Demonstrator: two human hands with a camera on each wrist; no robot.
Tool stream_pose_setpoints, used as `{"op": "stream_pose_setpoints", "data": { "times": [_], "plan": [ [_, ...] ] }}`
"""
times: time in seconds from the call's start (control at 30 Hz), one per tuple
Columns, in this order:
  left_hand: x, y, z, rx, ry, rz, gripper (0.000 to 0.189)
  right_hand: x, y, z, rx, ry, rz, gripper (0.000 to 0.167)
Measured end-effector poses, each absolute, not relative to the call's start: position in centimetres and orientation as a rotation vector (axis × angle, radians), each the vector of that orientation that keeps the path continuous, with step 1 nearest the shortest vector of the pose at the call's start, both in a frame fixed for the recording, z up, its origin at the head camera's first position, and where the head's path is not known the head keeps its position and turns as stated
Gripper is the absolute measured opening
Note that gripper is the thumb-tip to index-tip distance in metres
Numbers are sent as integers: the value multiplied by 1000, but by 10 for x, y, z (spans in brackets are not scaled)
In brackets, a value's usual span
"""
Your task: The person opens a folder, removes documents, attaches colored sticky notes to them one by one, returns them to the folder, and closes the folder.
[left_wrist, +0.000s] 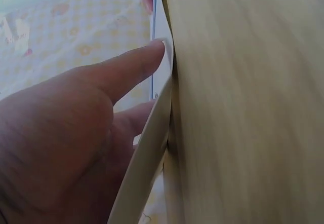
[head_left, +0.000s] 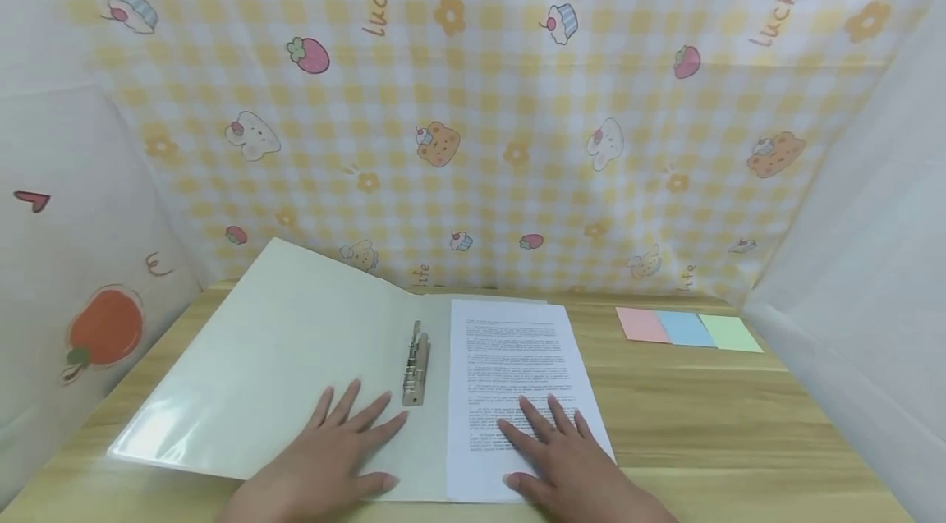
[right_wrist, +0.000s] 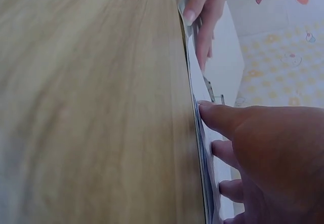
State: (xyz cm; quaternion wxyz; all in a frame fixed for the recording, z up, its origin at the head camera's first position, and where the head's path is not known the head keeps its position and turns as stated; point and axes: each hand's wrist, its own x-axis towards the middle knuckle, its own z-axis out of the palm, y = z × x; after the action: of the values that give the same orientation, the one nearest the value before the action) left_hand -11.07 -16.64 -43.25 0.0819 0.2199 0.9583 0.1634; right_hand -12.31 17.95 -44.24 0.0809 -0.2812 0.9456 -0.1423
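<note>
An open ring binder (head_left: 259, 359) with pale inner covers lies on the table, its left cover slanting upward at the outer side. Near its spine sits a metal ring mechanism (head_left: 416, 367). Printed sheets of paper (head_left: 510, 375) rest on the right-hand cover. My left hand (head_left: 332, 449), fingers spread, rests on the binder by the spine, just below the metal mechanism. My right hand (head_left: 565, 457) lies with spread fingers on the lower part of the printed sheets. In the right wrist view, the right fingertips (right_wrist: 223, 150) touch the top sheet near its edge.
To the right of the binder, pink (head_left: 641, 324), blue (head_left: 686, 328) and green (head_left: 730, 332) paper notes lie in a row on the wooden table (head_left: 702, 424). A yellow checked cloth (head_left: 488, 96) hangs behind; white cloth (head_left: 857, 178) closes off the sides.
</note>
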Motion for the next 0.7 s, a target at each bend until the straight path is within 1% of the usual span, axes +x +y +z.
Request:
{"op": "stream_pose_setpoints", "data": {
  "times": [0.27, 0.57, 0.7],
  "plan": [
    [-109, -189, -434, 695, 2893, 530, 68, -125, 180, -443, -807, 2812, -423, 66],
    [-106, -209, -433, 668, 2984, 422, 65, -126, 182, -441, -767, 2796, -455, 67],
    [-106, -213, -430, 644, 3033, 330, 69, -126, 180, -440, -780, 2805, -458, 66]
  ]
}}
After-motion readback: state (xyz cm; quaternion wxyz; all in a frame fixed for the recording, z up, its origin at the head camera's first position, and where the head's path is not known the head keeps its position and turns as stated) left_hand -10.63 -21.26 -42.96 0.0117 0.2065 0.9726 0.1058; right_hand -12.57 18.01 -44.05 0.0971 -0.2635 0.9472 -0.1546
